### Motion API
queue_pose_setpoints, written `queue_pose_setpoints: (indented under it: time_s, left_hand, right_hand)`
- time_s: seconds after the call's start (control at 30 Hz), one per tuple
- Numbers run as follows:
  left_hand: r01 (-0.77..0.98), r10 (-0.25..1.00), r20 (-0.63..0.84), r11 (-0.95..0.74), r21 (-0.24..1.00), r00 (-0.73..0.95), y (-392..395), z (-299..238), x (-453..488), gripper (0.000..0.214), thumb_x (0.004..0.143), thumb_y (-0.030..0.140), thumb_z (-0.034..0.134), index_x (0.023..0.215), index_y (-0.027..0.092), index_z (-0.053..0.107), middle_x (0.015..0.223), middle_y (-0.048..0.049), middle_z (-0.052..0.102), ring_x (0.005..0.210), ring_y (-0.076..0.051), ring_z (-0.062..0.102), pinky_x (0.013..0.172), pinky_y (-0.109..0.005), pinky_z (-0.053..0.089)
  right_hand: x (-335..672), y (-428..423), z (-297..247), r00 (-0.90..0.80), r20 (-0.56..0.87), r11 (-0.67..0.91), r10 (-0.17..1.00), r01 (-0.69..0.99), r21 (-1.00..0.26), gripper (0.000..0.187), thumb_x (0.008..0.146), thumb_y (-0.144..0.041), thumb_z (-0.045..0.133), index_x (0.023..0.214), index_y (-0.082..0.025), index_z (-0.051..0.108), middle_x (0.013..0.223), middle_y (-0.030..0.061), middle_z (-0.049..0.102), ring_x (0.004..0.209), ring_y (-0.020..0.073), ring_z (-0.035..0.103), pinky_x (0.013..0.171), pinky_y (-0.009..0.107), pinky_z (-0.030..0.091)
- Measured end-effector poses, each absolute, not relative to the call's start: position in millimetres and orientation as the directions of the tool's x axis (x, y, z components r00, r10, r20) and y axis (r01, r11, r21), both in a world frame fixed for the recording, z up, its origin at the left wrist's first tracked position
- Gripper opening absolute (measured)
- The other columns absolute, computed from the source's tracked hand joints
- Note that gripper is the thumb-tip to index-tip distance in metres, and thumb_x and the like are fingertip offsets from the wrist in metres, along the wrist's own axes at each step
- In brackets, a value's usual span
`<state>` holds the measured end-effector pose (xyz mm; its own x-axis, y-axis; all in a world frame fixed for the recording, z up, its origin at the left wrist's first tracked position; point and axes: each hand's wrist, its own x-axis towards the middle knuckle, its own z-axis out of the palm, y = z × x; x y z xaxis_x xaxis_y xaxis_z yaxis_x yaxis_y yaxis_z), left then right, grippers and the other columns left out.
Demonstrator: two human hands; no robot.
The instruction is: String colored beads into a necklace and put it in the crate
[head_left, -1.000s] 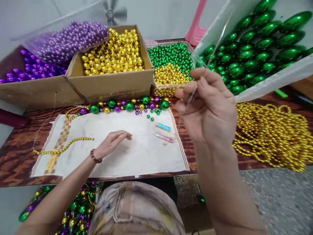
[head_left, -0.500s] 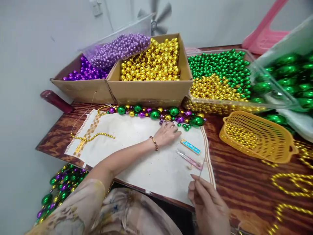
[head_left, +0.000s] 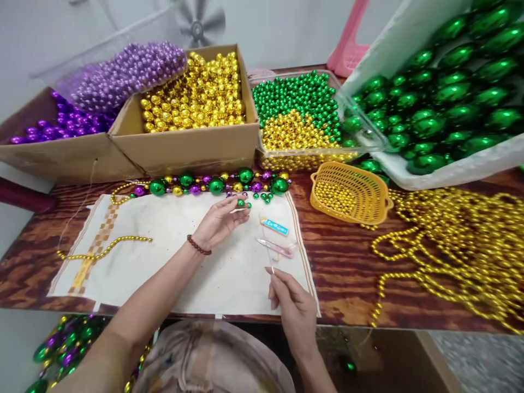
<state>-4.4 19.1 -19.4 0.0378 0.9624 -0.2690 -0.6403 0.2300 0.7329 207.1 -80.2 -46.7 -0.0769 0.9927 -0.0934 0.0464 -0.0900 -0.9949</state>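
Observation:
My left hand (head_left: pixel 221 221), turned partly palm up over the white cloth (head_left: pixel 176 273), has small green beads (head_left: pixel 240 203) at its fingertips. Just beyond it lie a few loose green beads (head_left: pixel 267 197) and a strung row of large green, purple and gold beads (head_left: pixel 216 185). Lower right, my right hand (head_left: pixel 292 300) pinches a thin needle (head_left: pixel 269 256) that points up and away from me. Near the needle, pink-handled snips (head_left: pixel 276 247) and a small blue-labelled packet (head_left: pixel 274 226) rest on the cloth. A short gold bead strand (head_left: pixel 110 246) lies at the left.
Along the back stand a cardboard box of gold beads (head_left: pixel 184 147), a box of purple beads (head_left: pixel 53 155) and a clear tub (head_left: pixel 303 153) of green and gold ones. A yellow basket (head_left: pixel 368 191), gold bead strands (head_left: pixel 462 256) and a white foam box (head_left: pixel 462 169) are at the right.
My view has swung to the right. My left hand has come up off the cloth by the loose beads, turned over, and now holds green beads. My right hand still pinches the needle.

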Motion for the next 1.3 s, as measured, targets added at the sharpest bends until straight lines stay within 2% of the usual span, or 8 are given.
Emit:
queue_pose_setpoints:
  time_s: [0.1,0.27,0.43,0.6,1.07,1.2,1.3]
  left_hand:
    - [-0.751,0.952,-0.300,0.244,0.614,0.063,2.9,-8.0,-9.9,0.022,0.084,0.021,0.073,0.104,0.014,0.073,0.092,-0.0065,0.070,0.086,-0.016,0.069,0.089,-0.032,0.054]
    - [-0.796,0.945,-0.327,0.218,0.564,0.028,-8.7,-5.2,-15.7,0.013,0.088,0.020,0.068,0.099,0.015,0.073,0.088,-0.0057,0.070,0.084,-0.014,0.070,0.088,-0.031,0.056]
    - [-0.785,0.955,-0.294,0.202,0.585,0.026,-15.3,-3.2,-23.0,0.020,0.085,0.017,0.071,0.105,0.015,0.073,0.094,-0.0060,0.070,0.089,-0.016,0.070,0.095,-0.035,0.055]
    - [-0.784,0.958,-0.287,0.170,0.597,-0.011,-18.8,-5.0,-28.2,0.012,0.081,0.015,0.075,0.093,0.014,0.073,0.092,-0.0052,0.070,0.087,-0.016,0.070,0.102,-0.041,0.052]
    - [-0.818,0.945,-0.309,0.094,0.567,-0.106,-22.6,-7.7,-31.6,0.016,0.075,0.016,0.081,0.088,0.016,0.071,0.084,-0.0011,0.068,0.080,-0.012,0.067,0.096,-0.038,0.054]
    - [-0.788,0.949,-0.264,0.028,0.616,-0.172,-19.6,-10.0,-30.4,0.019,0.073,0.018,0.084,0.087,0.016,0.071,0.083,-0.0003,0.067,0.082,-0.012,0.066,0.090,-0.034,0.055]
    - [-0.709,0.941,-0.170,-0.094,0.698,-0.293,-20.8,-13.0,-27.2,0.026,0.068,0.018,0.087,0.089,0.017,0.071,0.084,0.0008,0.064,0.080,-0.010,0.064,0.084,-0.028,0.053]
  right_hand:
    - [202.8,-81.4,-42.2,-0.159,-0.051,-0.030,0.986,0.129,-0.991,0.027,0.094,-0.036,0.059,0.101,-0.017,0.077,0.057,-0.0022,0.053,0.048,0.0118,0.049,0.046,0.023,0.041]
    - [191.3,-79.4,-27.8,-0.239,0.027,0.070,0.971,0.176,-0.982,0.025,0.095,-0.032,0.057,0.098,-0.017,0.077,0.056,-0.0025,0.053,0.048,0.0120,0.051,0.048,0.023,0.043]
    - [184.4,-81.1,-21.6,-0.235,0.018,0.068,0.972,0.204,-0.977,0.025,0.095,-0.032,0.057,0.098,-0.018,0.077,0.055,-0.0029,0.052,0.047,0.0122,0.051,0.047,0.023,0.043]
    - [182.1,-82.2,-21.0,-0.256,0.023,0.082,0.966,0.223,-0.971,0.025,0.095,-0.033,0.056,0.098,-0.018,0.076,0.055,-0.0029,0.052,0.046,0.0118,0.049,0.045,0.022,0.041]
    - [167.4,-81.4,-17.0,-0.289,0.060,0.125,0.955,0.214,-0.969,0.025,0.096,-0.030,0.055,0.096,-0.016,0.076,0.051,-0.0045,0.048,0.043,0.0100,0.046,0.042,0.020,0.037]
    - [165.2,-82.2,-18.0,-0.290,0.022,0.095,0.957,0.241,-0.966,0.028,0.096,-0.032,0.054,0.096,-0.014,0.075,0.050,-0.0043,0.049,0.043,0.0102,0.047,0.043,0.020,0.038]
    - [163.6,-83.7,-23.5,-0.282,0.000,0.081,0.959,0.277,-0.958,0.030,0.095,-0.036,0.055,0.096,-0.015,0.076,0.051,-0.0036,0.050,0.045,0.0111,0.050,0.046,0.020,0.042]
